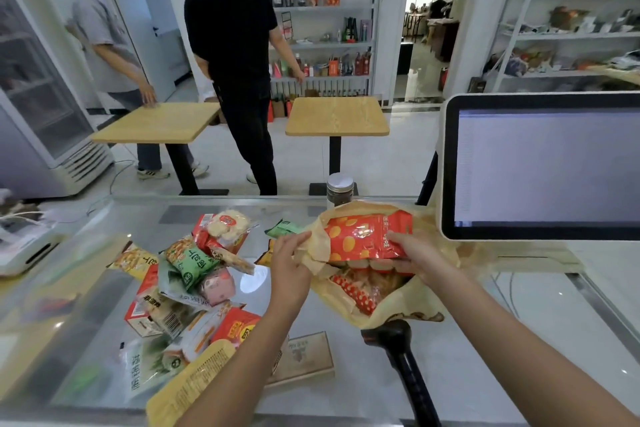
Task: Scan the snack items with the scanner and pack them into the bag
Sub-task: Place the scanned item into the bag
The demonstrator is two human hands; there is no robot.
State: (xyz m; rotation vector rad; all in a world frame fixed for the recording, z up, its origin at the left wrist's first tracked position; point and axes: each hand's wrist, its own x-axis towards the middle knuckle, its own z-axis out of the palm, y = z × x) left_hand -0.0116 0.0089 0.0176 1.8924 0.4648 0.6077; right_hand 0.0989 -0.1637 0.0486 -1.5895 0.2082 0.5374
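Note:
A tan plastic bag [398, 305] lies open on the glass counter [502, 357], with several snack packets inside it. My left hand [289, 262] pinches the bag's left rim and holds the mouth open. My right hand [414, 253] grips a red packet with orange dots [363, 236] at the bag's mouth, partly inside it. A black handheld scanner [401, 350] lies on the counter just below the bag. A pile of loose snack packets [187, 274] sits to the left of my left hand.
A white checkout screen [540, 166] stands at the right, close behind the bag. A lidded jar [340, 189] is behind the bag. A white device [24, 243] sits at the far left. Two people stand beyond the counter by two wooden tables [337, 116].

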